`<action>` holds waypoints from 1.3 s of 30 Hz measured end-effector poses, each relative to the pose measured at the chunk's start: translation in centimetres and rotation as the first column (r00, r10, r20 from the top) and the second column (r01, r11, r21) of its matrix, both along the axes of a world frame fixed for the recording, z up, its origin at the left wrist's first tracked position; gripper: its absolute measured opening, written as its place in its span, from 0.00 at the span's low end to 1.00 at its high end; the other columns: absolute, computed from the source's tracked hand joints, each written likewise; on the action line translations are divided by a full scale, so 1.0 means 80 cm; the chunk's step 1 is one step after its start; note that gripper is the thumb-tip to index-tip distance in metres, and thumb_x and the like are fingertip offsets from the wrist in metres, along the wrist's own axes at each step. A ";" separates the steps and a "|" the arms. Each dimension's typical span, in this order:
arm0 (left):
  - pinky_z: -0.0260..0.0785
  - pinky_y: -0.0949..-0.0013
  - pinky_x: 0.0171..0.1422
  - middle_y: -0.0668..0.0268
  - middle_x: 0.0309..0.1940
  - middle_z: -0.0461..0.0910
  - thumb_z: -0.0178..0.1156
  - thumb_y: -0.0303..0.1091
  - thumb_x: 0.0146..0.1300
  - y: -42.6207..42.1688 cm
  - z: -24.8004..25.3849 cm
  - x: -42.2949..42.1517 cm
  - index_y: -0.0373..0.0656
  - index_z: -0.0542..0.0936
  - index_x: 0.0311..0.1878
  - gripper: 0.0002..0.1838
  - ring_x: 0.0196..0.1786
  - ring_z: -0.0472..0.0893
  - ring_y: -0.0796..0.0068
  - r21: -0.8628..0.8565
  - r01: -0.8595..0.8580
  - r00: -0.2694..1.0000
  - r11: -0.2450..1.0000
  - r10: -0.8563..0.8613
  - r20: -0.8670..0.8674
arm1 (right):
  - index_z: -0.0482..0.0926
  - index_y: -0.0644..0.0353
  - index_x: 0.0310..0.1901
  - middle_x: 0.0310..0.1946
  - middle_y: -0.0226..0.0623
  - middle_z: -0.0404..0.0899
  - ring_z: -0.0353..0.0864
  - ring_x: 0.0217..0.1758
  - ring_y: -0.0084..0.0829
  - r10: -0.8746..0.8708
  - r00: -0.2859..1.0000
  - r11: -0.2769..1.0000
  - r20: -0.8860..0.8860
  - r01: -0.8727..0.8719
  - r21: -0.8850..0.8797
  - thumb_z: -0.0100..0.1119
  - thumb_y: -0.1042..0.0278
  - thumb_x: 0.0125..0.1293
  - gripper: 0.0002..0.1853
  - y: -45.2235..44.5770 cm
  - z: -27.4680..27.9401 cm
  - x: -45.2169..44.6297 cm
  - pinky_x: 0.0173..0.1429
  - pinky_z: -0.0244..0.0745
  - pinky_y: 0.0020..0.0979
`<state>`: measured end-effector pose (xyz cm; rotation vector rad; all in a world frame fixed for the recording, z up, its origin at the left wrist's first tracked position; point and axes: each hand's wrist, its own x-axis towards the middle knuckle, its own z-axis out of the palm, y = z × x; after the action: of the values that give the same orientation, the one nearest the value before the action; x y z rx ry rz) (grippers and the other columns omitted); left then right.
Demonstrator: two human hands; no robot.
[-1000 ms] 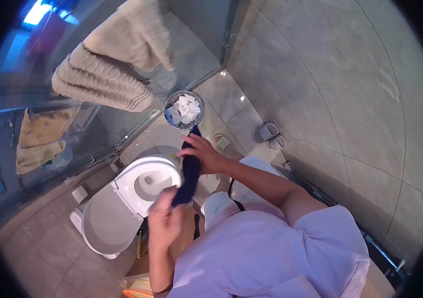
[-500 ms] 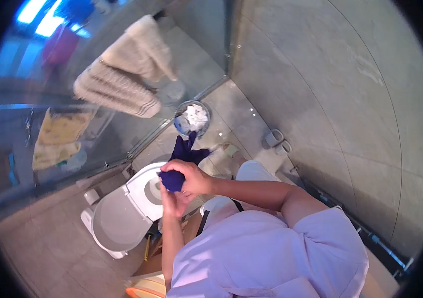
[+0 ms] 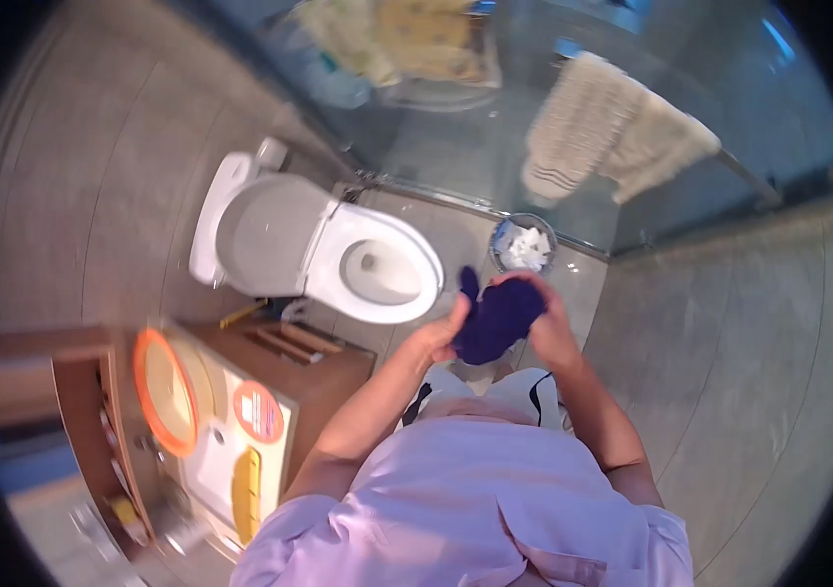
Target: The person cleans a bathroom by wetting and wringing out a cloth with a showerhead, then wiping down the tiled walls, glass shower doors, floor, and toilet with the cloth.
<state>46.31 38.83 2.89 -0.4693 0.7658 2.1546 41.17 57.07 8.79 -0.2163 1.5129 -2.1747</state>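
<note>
A dark purple cloth (image 3: 498,321) is held up in front of my body, partly spread out between my two hands. My left hand (image 3: 436,339) is closed on its left edge, thumb upward. On the other side, my right hand (image 3: 551,315) grips the right edge, with some of its fingers hidden behind the fabric. One narrow end of the cloth sticks up near my left thumb. Just left of the cloth is the white toilet (image 3: 387,269), lid and seat raised or open toward me; water shows in its bowl.
Beyond my hands a bin (image 3: 522,244) with crumpled white paper stands by the glass shower wall. A beige towel (image 3: 588,122) hangs there. To the left are a wooden cabinet (image 3: 328,377), a sink counter, an orange-rimmed basin (image 3: 167,393) and a yellow object (image 3: 247,494).
My view has swung left, bringing the sink and cabinet into sight. The purple cloth, bunched up between my hands before, is now more spread out, with my hands farther apart.
</note>
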 end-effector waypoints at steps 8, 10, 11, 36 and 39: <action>0.70 0.53 0.60 0.54 0.49 0.76 0.64 0.33 0.54 -0.015 0.041 0.030 0.39 0.67 0.59 0.29 0.58 0.74 0.52 0.458 -0.152 0.975 0.876 0.208 -0.074 | 0.57 0.59 0.67 0.64 0.48 0.63 0.68 0.64 0.42 0.596 0.728 0.733 0.338 -0.323 -0.599 0.56 0.52 0.62 0.35 -0.062 -0.054 -0.016 0.65 0.66 0.42; 0.67 0.43 0.60 0.49 0.50 0.75 0.60 0.33 0.56 -0.021 0.073 0.034 0.38 0.66 0.60 0.28 0.60 0.71 0.41 0.652 -0.174 0.950 0.738 0.301 -0.087 | 0.51 0.57 0.70 0.68 0.49 0.57 0.62 0.68 0.44 0.574 0.750 0.698 0.329 -0.239 -0.675 0.56 0.45 0.62 0.41 -0.075 -0.044 0.001 0.67 0.64 0.44; 0.68 0.40 0.58 0.48 0.51 0.75 0.58 0.35 0.59 -0.026 0.075 0.038 0.38 0.66 0.60 0.26 0.60 0.71 0.38 0.708 -0.169 0.923 0.686 0.362 -0.130 | 0.48 0.52 0.71 0.70 0.48 0.51 0.56 0.71 0.47 0.579 0.728 0.665 0.367 -0.161 -0.730 0.57 0.36 0.58 0.47 -0.078 -0.062 0.005 0.69 0.60 0.48; 0.73 0.56 0.48 0.48 0.35 0.80 0.70 0.36 0.39 -0.259 0.001 0.043 0.35 0.60 0.63 0.45 0.42 0.80 0.47 -0.903 -0.421 0.898 -0.084 0.100 -0.428 | 0.77 0.57 0.38 0.35 0.27 0.76 0.75 0.38 0.18 0.779 0.620 0.513 0.098 -0.719 0.470 0.65 0.79 0.53 0.11 -0.405 -0.006 -0.057 0.39 0.73 0.23; 0.71 0.59 0.53 0.47 0.41 0.78 0.71 0.36 0.41 -0.270 0.016 0.031 0.38 0.34 0.72 0.63 0.46 0.78 0.49 -0.836 -0.544 0.837 0.071 0.105 -0.537 | 0.76 0.60 0.36 0.38 0.31 0.75 0.77 0.41 0.24 0.871 0.414 0.479 -0.266 -0.588 0.652 0.66 0.79 0.50 0.12 -0.413 -0.018 -0.092 0.46 0.73 0.27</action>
<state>48.77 17.20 4.18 -1.0214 2.6078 1.7661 33.79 24.03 7.34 -1.2445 1.6890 -0.9536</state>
